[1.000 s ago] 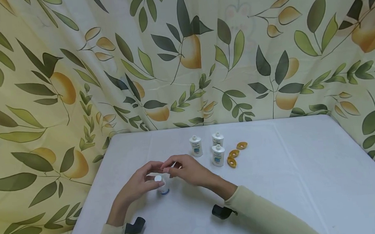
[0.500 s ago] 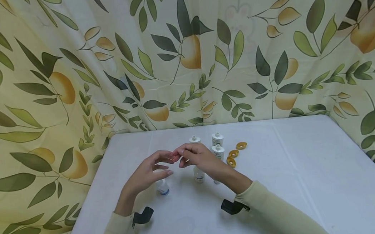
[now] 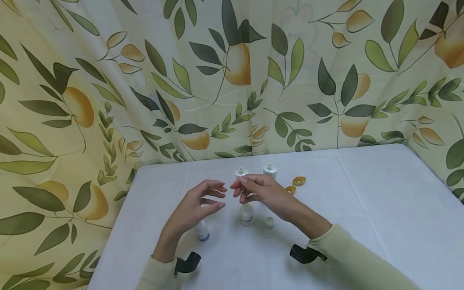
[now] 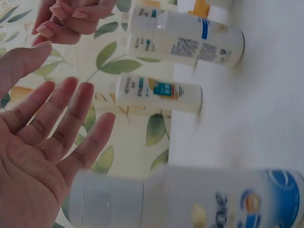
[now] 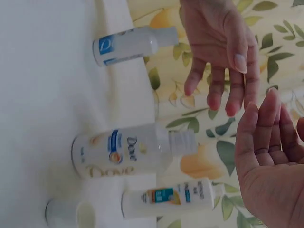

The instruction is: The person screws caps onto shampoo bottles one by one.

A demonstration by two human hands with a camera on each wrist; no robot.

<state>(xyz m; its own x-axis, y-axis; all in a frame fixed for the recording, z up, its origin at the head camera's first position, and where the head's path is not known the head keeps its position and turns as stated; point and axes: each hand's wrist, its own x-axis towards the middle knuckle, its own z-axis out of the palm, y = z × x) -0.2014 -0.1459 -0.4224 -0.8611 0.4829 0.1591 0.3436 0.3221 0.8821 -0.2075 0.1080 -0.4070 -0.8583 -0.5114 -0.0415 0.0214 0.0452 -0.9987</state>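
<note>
My left hand (image 3: 196, 205) hovers over the table, fingers spread and relaxed, holding nothing. Facing it, my right hand (image 3: 264, 192) hangs with loosely curled fingers, and nothing shows between them in the right wrist view. The fingertips of the two hands are slightly apart. Below the left hand stands a small white capped bottle (image 3: 203, 233), its blue label clear in the left wrist view. A clear-white Dove bottle (image 5: 118, 152) with a bare neck stands upright under the right hand. Beside it sits a small white cap-like cup (image 3: 269, 222).
Two white bottles with narrow bare necks, one left (image 3: 240, 172) and one right (image 3: 270, 171), stand farther back. Yellow-brown oval rings (image 3: 299, 181) lie to their right, partly behind the right hand. A leaf-patterned curtain (image 3: 214, 119) hangs behind the white table (image 3: 371, 207).
Both hands have moved up and to the right, the left leaving the capped bottle. Their fingertips, touching or nearly so before, have parted. The Dove bottle and white cup have come into view.
</note>
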